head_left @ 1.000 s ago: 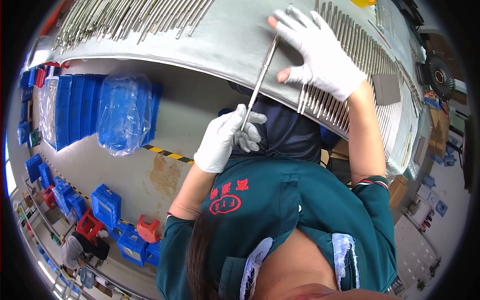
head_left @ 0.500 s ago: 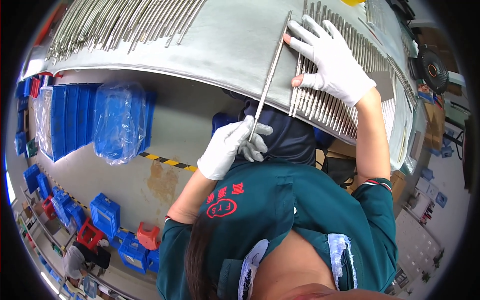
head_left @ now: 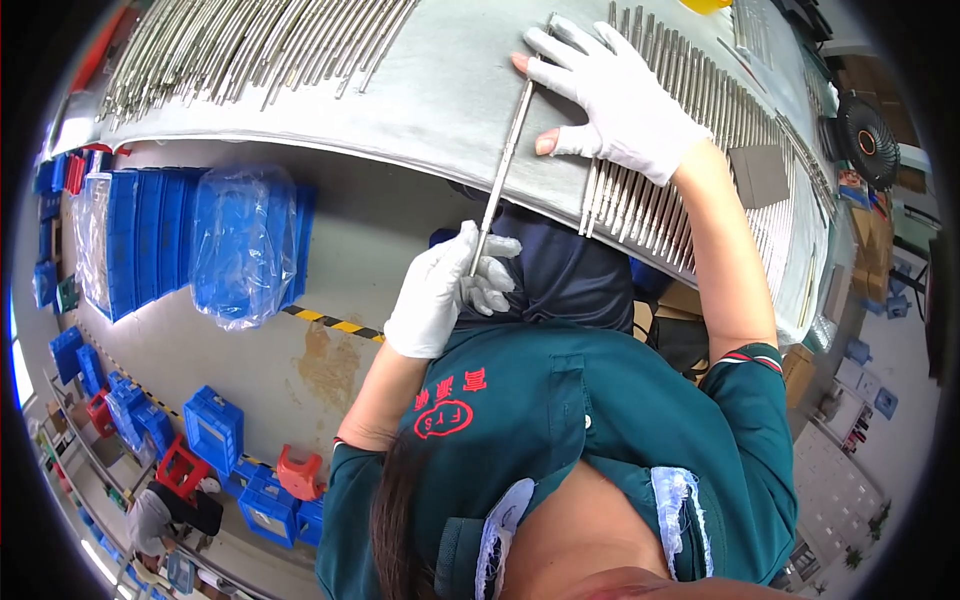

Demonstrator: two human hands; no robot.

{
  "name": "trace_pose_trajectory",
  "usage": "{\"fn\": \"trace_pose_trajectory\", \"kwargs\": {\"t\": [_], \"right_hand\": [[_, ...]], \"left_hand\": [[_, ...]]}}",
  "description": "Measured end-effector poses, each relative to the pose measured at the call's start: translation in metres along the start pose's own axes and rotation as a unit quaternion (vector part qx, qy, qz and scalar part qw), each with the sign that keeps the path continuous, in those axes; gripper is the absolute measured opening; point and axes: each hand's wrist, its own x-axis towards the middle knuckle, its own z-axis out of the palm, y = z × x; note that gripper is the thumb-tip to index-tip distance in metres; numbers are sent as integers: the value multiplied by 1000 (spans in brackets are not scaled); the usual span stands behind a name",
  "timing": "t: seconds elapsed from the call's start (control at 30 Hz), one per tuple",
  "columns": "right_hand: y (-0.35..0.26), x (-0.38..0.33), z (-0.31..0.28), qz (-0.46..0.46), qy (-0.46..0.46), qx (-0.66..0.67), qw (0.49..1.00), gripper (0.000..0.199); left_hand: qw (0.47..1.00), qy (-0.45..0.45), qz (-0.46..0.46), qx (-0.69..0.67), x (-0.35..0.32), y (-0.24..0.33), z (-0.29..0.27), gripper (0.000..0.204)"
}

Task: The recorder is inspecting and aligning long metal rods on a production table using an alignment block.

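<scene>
A slim silvery metal rod slants out over the table's near edge. My left hand, in a white glove, pinches its lower end just off the edge, above my lap. The gloved right hand lies with its fingers spread across the rod's far part, hiding that end; its bare thumb and index fingertips show. Under and beside the right hand runs a row of similar metal rods, side by side. Another row of rods covers the far left of the grey table.
A flat grey piece lies on the right row. A black fan stands at the table's right end. Left of me on the floor are blue crates and a plastic-wrapped stack. Farther back are a red stool and another person.
Both hands and the rod have moved left. The right hand has come away from the right row's edge and now covers the rod's far end. My left hand keeps its grip.
</scene>
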Motion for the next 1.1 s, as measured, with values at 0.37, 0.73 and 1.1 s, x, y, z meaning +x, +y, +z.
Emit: {"fn": "trace_pose_trajectory", "kwargs": {"t": [0.37,0.73,1.1], "right_hand": [[8,-34,-7,34,-31,-15,999,96],[4,-3,-4,13,30,61,998,102],[-52,-23,-12,-107,-15,141,984,97]], "left_hand": [[995,-57,-26,72,0,-1,8,58],[998,-5,20,54,-1,1,-1,58],[999,-4,22,43,1,5,-4,57]]}}
